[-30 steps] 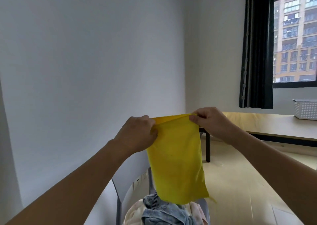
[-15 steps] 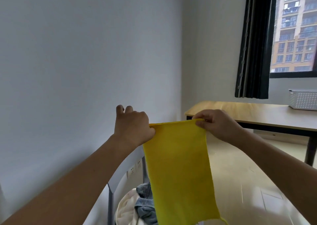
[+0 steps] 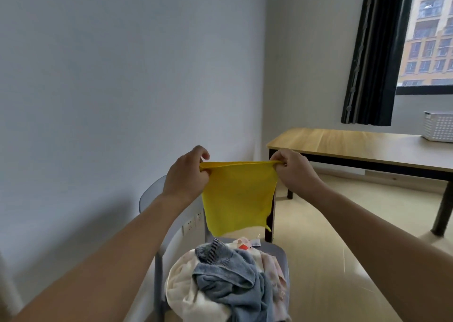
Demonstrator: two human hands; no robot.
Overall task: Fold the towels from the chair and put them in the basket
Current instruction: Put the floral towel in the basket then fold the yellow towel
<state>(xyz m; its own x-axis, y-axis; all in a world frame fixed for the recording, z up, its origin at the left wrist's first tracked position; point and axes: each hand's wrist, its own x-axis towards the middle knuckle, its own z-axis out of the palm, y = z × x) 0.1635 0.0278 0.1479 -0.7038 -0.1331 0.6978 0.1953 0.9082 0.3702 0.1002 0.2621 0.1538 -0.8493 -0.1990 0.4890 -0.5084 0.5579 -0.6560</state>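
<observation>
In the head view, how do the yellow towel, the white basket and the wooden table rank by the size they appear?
1. wooden table, largest, though cut off at the edge.
2. yellow towel, enlarged by being near the camera.
3. white basket, smallest, far away and cropped.

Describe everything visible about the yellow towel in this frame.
The yellow towel is a plain, thin, bright yellow cloth, apparently folded double along its top edge. It hangs in the air above the grey chair, stretched between the left hand and right hand, each pinching one upper corner. A small tag or loose corner juts from its lower right. It touches nothing else.
</observation>
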